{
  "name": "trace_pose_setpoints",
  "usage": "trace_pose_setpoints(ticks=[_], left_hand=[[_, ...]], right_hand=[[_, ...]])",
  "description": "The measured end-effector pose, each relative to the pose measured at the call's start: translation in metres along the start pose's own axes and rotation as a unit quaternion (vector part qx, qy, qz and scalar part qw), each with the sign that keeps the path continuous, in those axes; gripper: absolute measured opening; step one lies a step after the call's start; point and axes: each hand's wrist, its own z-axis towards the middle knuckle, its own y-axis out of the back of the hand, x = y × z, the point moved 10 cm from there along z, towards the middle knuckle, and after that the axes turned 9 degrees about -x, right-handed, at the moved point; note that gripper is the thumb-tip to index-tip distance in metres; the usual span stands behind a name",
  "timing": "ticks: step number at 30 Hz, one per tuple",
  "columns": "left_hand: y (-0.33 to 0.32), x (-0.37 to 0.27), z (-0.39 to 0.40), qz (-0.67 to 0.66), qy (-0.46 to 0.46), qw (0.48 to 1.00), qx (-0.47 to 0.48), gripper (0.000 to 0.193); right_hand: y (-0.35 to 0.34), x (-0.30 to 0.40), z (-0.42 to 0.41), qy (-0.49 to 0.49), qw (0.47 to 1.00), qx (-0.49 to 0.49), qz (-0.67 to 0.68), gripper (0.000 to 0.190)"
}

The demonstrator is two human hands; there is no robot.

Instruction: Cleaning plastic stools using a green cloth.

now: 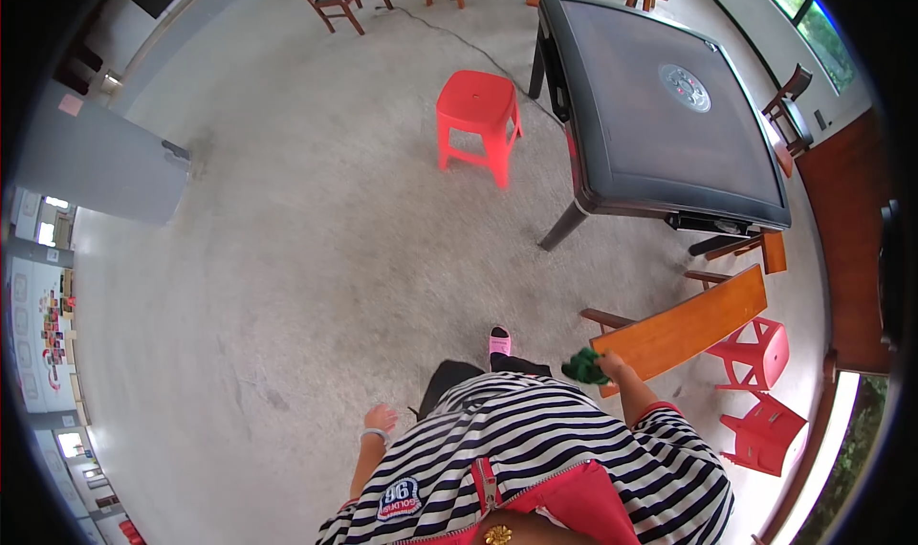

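Observation:
My right hand (613, 367) is closed on a dark green cloth (587, 366), which hangs bunched beside the near end of a brown wooden bench (681, 323). Whether the hand also touches the bench cannot be told. On the other side, my left hand (381, 417) hangs low over the concrete floor with nothing in it, a pale band around its wrist. Its fingers look loosely spread. A pink slipper (500, 341) on one foot shows between the hands.
A red plastic stool (477, 107) stands ahead, left of a black-topped mahjong table (674, 107). A cable (466, 41) crosses the floor behind the stool. To the right are another red stool (767, 355) and a tipped red one (767, 434). A grey pillar (104, 154) rises at left.

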Motion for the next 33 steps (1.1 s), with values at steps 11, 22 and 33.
trace_pose_setpoints(ticks=[11,22,33], left_hand=[[0.12,-0.093,0.167,-0.151,0.318,0.934,-0.068,0.047],[0.102,-0.496,0.484,-0.063,0.084,0.994,-0.022,0.046],[-0.059,-0.649,0.611,-0.141,0.152,0.971,0.115,0.045]], right_hand=[[0.06,0.099,0.042,-0.138,0.961,-0.095,0.219,0.052],[-0.023,0.071,0.072,-0.229,0.966,0.04,0.114,0.052],[0.02,0.058,0.17,-0.201,0.968,-0.019,0.148,0.056]])
